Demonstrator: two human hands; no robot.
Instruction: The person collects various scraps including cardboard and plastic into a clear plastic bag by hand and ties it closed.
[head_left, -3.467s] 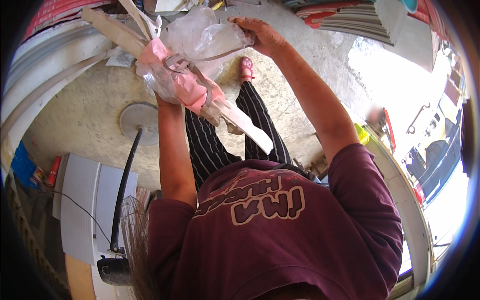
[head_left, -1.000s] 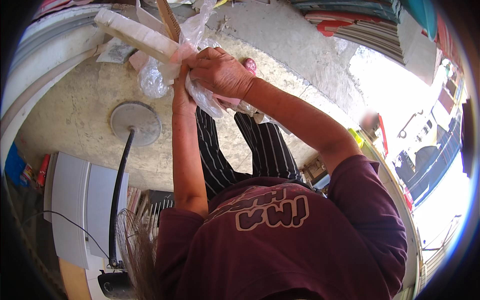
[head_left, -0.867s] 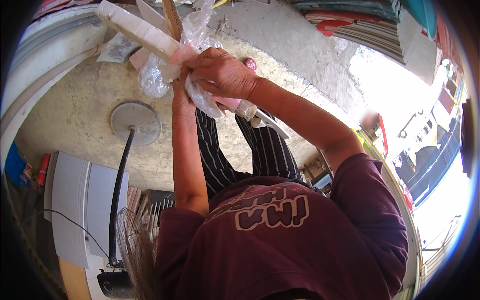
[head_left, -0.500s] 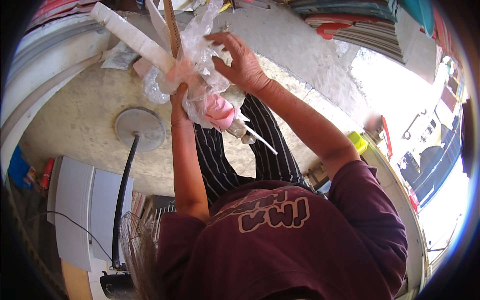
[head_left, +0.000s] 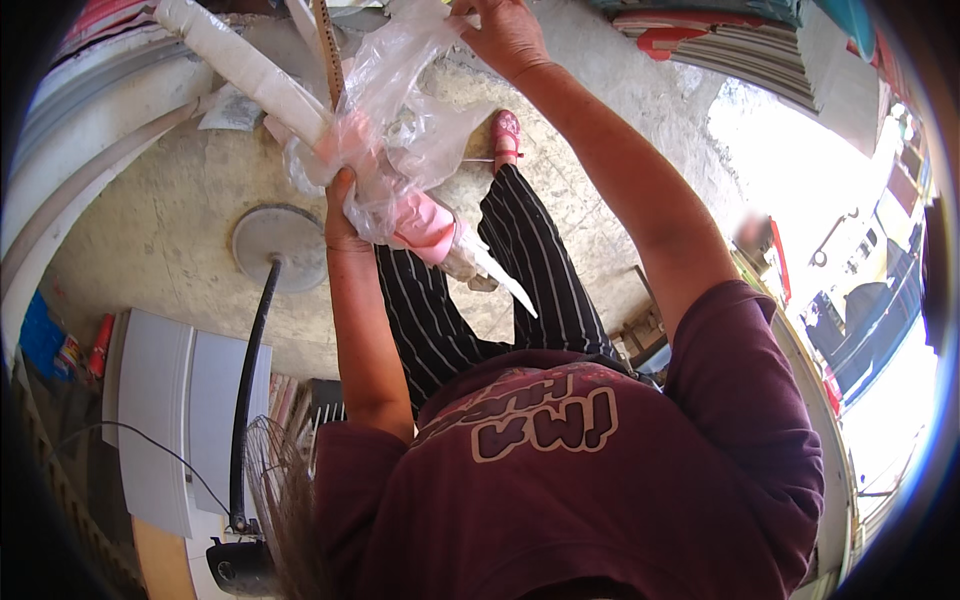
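Observation:
My left hand is wrapped round a bundle of scraps with a clear plastic bag about it. From the bundle's upper end stick out a long white strip and a narrow brown strip with a notched edge. A pink sheet-like piece shows at its lower end, beside a white pointed strip. My right hand, at the top of the view, pinches the edge of the bag and stretches it up and away. My left fingers are partly hidden behind the plastic.
A round grey base with a black pole stands on the floor at left. Pale panels lean at lower left. Stacked flat sheets fill the far right. My foot in a red shoe rests beyond the bundle.
My right hand has moved up and away, from open beside the plastic to pinching its edge. The bag is drawn out wider. The bundle has shifted slightly left in my left hand.

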